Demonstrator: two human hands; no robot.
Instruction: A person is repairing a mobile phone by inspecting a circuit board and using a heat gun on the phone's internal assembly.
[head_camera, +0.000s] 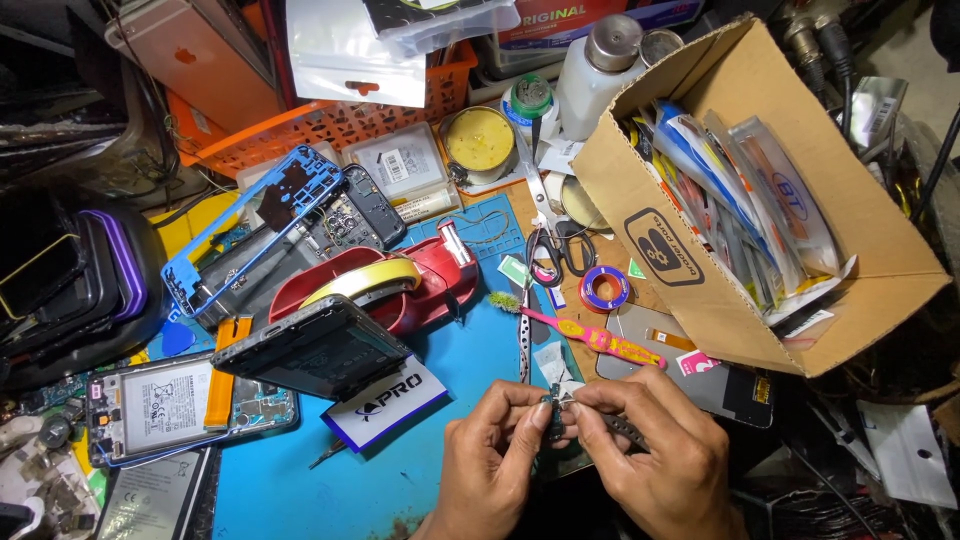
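Dark metal showed between the two hands: a small component (553, 412) sat pinched at the point where the fingertips of both hands met, low in the head view and just above the near edge of the blue mat (300, 480) that covered the surface. The left hand (490, 460) came in from the left with thumb and forefinger closed on the left side of the piece. The right hand (660, 455) came in from the right, its fingers closed on the other side and also holding a thin dark tool (622, 430) that ran down and to the right, away from the piece. The piece was too small to tell its long axis with certainty; it looked roughly upright between the fingertips. Both hands were equally near it, each touching it, so neither had to reach.

Just beyond the hands lay a pink and yellow toothbrush (592, 338), angled from upper left to lower right, with black-handled scissors (555, 245) farther back. A dark phone (318, 347) rested tilted to the left of the hands, near a red tape dispenser (400, 285). An open cardboard box (740, 180) of packaged parts stood to the right, well apart from the fingers.
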